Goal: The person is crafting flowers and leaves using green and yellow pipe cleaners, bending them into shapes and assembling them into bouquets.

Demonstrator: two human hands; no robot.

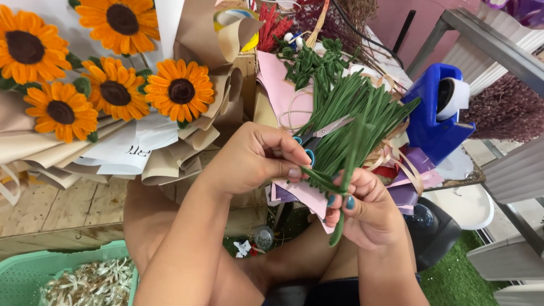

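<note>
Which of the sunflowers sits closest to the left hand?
The rightmost sunflower, at the edge of the brown paper wrap. It sits just up-left of the left hand; the other blooms lie farther left.

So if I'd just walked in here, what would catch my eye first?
Probably the bright orange fuzzy sunflowers wrapped in beige paper at upper left. Next, at the centre, the left hand and the right hand pinch fuzzy green wire stems pulled from a big green bundle, where blue-handled scissors lie. To the right stands a bright blue plastic tape dispenser.
</note>
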